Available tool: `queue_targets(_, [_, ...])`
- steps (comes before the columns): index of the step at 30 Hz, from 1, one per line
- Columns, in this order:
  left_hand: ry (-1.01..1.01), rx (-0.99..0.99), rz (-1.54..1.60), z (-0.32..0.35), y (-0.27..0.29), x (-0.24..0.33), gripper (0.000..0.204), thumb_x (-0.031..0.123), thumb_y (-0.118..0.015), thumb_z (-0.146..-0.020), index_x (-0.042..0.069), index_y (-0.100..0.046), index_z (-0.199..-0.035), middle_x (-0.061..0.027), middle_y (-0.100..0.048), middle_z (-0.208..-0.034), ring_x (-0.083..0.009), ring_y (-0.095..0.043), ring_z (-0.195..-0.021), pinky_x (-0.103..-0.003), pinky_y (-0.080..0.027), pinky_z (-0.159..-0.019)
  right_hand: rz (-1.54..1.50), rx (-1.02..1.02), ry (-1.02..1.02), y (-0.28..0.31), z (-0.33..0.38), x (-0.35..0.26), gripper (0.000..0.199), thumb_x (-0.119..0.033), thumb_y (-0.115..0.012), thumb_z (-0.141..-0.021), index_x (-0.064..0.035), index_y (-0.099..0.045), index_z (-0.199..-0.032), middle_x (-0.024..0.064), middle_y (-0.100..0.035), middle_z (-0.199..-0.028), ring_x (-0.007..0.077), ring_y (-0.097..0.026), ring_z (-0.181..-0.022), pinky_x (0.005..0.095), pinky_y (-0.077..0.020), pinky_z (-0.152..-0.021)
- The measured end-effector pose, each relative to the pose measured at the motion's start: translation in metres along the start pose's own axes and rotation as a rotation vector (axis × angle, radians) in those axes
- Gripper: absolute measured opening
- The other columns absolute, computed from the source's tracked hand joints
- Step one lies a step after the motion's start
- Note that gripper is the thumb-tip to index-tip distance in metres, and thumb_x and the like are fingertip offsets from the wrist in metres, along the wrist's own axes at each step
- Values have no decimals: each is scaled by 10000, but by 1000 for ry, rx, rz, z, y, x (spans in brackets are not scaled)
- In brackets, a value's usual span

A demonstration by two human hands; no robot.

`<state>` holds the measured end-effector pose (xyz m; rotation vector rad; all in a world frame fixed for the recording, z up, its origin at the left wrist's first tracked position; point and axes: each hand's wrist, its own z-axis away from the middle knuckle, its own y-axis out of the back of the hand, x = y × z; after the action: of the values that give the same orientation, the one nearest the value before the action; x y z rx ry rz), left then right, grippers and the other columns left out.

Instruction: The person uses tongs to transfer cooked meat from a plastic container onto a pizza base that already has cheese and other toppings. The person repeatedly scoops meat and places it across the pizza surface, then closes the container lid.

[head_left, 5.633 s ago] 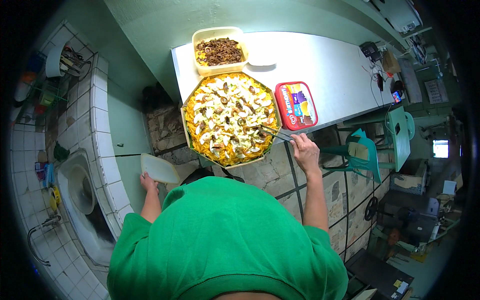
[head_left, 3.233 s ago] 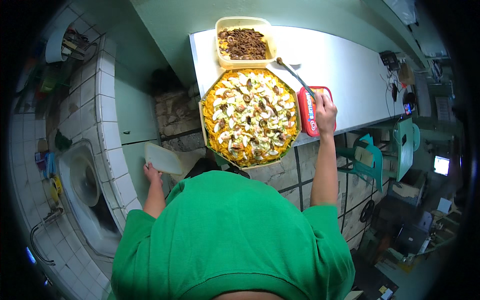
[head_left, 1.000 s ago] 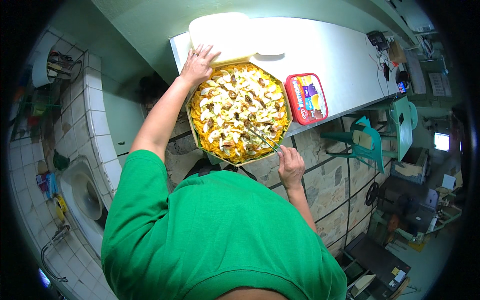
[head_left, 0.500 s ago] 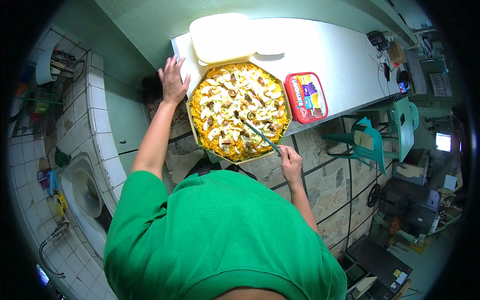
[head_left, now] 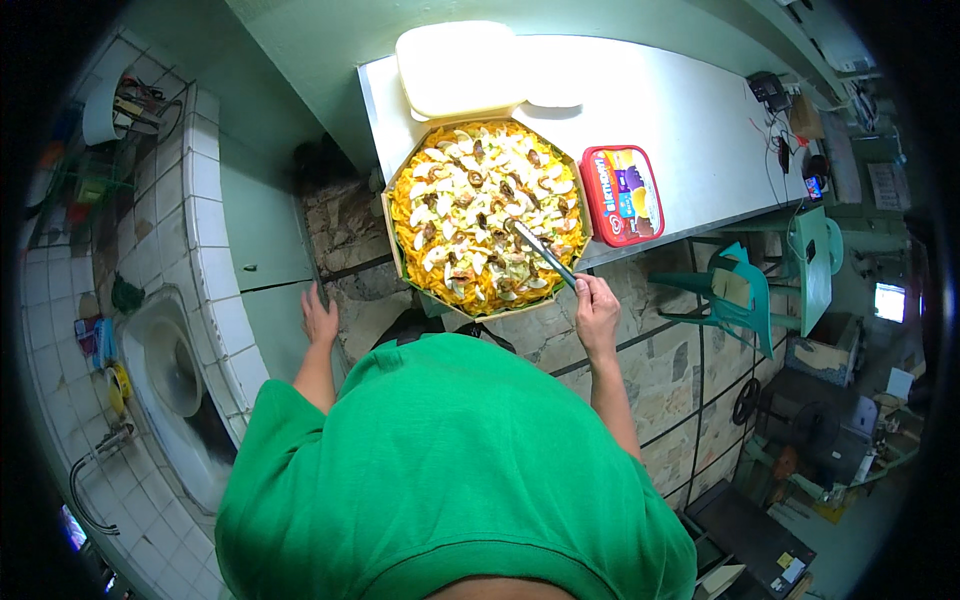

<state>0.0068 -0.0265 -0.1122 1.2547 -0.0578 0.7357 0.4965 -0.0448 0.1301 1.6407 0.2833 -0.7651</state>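
Observation:
My right hand (head_left: 598,308) is closed round the dark handle of a long, thin utensil (head_left: 543,249) with a shiny metal front part. Its far end rests among the toppings at the middle right of a big tray of orange-yellow noodles (head_left: 425,255). Pale egg-like slices and dark brown pieces cover the noodles. The tray has an octagonal tan rim (head_left: 390,215) and sits at the table's near left corner. Away from the tray, my left hand (head_left: 320,315) hangs with fingers apart and nothing in it, beside the green cabinet door.
Behind the tray stands a pale rectangular container (head_left: 455,70) on the white table (head_left: 680,110). A red-rimmed tub (head_left: 623,195) lies right of the tray. To the left is a tiled counter (head_left: 212,230) with a sink (head_left: 170,380). A teal plastic chair (head_left: 735,290) stands at the right.
My left hand has left the table's left edge and dropped back toward my body. My right hand has shifted slightly right with the utensil, whose tip moved right over the noodles.

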Motion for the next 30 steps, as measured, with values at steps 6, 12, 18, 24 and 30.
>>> queue_targets(6, [291, -172, 45, 25, -30, -80, 729, 255, -637, -847, 179, -253, -1462, -249, -242, -1465, -415, -335, -1315, -472, -309, -1083, 279, 58, 277, -1, -9, -23, 146, -166, -562, -907, -79, -630, -1003, 108, -589, -856, 321, -619, -733, 404, -484, -635])
queue_targets(12, [212, -41, 287, -8, -22, -58, 712, 250, -658, -840, 143, -297, -1443, -269, -314, -1419, -421, -336, -1304, -458, -305, -1086, 276, 41, 242, -5, -9, -21, 124, -158, -570, -905, -91, -638, -982, 91, -597, -854, 317, -622, -709, 401, -489, -616])
queue_targets(18, [158, -74, 254, -20, -8, -9, 684, 244, -653, -847, 148, -314, -1432, -261, -361, -1403, -415, -328, -1313, -460, -300, -1088, 268, 24, 225, -6, -1, -15, 120, -159, -567, -910, -86, -644, -966, 90, -605, -846, 312, -623, -705, 401, -490, -608])
queue_targets(24, [157, -89, 245, -17, -19, -23, 701, 229, -675, -829, 155, -321, -1430, -247, -359, -1411, -409, -332, -1312, -461, -311, -1082, 322, 75, 320, -6, 0, -18, 124, -151, -576, -896, -76, -648, -963, 97, -604, -838, 307, -621, -690, 400, -492, -611])
queue_targets(30, [267, -121, 252, -10, -18, -45, 714, 217, -675, -826, 182, -307, -1438, -261, -324, -1422, -412, -376, -1281, -459, -340, -1062, 231, 55, 243, -6, -1, -18, 146, -176, -547, -921, -77, -647, -961, 105, -605, -833, 319, -617, -697, 411, -485, -609])
